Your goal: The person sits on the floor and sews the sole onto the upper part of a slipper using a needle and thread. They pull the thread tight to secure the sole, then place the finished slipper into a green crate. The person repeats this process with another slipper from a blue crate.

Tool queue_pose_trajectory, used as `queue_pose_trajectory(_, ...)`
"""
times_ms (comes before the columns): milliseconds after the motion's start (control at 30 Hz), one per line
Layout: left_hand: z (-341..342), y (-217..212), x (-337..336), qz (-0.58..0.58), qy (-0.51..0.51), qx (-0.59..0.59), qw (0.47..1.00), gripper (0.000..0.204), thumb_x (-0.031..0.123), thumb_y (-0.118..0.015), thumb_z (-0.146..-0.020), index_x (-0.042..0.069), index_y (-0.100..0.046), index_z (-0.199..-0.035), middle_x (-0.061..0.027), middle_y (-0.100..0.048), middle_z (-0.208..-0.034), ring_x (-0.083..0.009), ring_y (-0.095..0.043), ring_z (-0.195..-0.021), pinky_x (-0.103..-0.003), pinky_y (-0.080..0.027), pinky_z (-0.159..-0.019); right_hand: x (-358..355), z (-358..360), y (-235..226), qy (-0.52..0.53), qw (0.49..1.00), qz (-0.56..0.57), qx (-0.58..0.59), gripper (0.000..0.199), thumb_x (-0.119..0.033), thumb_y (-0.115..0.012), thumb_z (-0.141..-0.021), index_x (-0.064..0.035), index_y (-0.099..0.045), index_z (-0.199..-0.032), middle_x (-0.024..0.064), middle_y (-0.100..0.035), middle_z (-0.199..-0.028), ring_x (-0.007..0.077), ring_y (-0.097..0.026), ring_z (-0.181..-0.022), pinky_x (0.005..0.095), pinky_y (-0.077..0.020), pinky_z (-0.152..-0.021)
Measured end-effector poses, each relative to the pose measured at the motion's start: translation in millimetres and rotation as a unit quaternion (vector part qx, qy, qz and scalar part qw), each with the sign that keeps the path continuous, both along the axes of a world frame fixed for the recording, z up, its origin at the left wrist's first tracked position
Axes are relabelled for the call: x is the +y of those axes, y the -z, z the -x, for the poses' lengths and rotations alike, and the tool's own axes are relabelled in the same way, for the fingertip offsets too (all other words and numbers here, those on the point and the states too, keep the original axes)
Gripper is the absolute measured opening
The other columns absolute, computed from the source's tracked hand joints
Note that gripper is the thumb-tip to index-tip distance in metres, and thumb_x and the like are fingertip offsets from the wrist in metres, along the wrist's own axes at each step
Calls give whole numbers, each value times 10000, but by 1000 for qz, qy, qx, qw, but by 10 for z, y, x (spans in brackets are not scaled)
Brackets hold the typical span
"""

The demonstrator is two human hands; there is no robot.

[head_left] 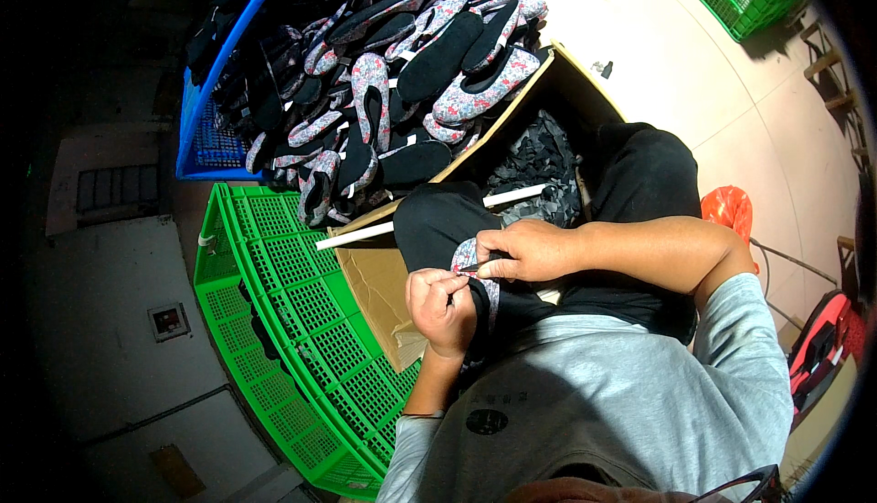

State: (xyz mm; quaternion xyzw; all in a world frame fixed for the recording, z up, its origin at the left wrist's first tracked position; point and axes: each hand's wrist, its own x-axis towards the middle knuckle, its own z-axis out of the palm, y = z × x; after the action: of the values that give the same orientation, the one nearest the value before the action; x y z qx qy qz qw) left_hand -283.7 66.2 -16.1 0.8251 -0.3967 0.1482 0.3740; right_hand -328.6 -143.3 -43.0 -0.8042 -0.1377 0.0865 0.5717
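A floral slipper (464, 254) with a pale, red-flecked pattern lies on my lap against my dark trousers. My left hand (442, 309) is closed, its thumb and fingers pinched at the slipper's edge. Whatever sits between those fingertips is too small to make out. Just above and to the right, my right hand (530, 252) is wrapped round a small dark pointed tool (471, 268). Its tip points at the left fingertips, close to the slipper. Most of the tool is hidden in the fist, so its exact kind does not show.
A blue crate (196, 128) heaped with floral and black slippers (438, 55) stands ahead. At the left is a green crate (315, 297). A cardboard box (370, 293) with dark scraps (539, 156) and a white bar (365, 232) across it sits by my knees. An orange-red bag (728, 211) lies right.
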Motion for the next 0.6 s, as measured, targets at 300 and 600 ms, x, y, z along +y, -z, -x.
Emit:
queue_pose_trajectory(300, 6, -14, -12, -1, -1, 2, 1000, 214, -127, -681, -658, 53, -603, -746, -89, -599, -786, -254, -601, -744, -346, -483, -687, 3, -2, 13, -2, 1000, 3, -4, 326, -409, -606, -974, -96, -569, -1055, 144, -637, -728, 367, -639, -714, 464, -468, -654)
queue_pose_trajectory(600, -2, -1, -16, -2, -7, -1, 1000, 214, -111, -688, -651, 62, -606, -746, -74, -606, -777, -260, -602, -733, -363, -479, -681, 15, 3, 16, 2, 1000, -4, -11, 330, -410, -605, -975, -90, -560, -1045, 156, -638, -758, 373, -639, -739, 467, -468, -658)
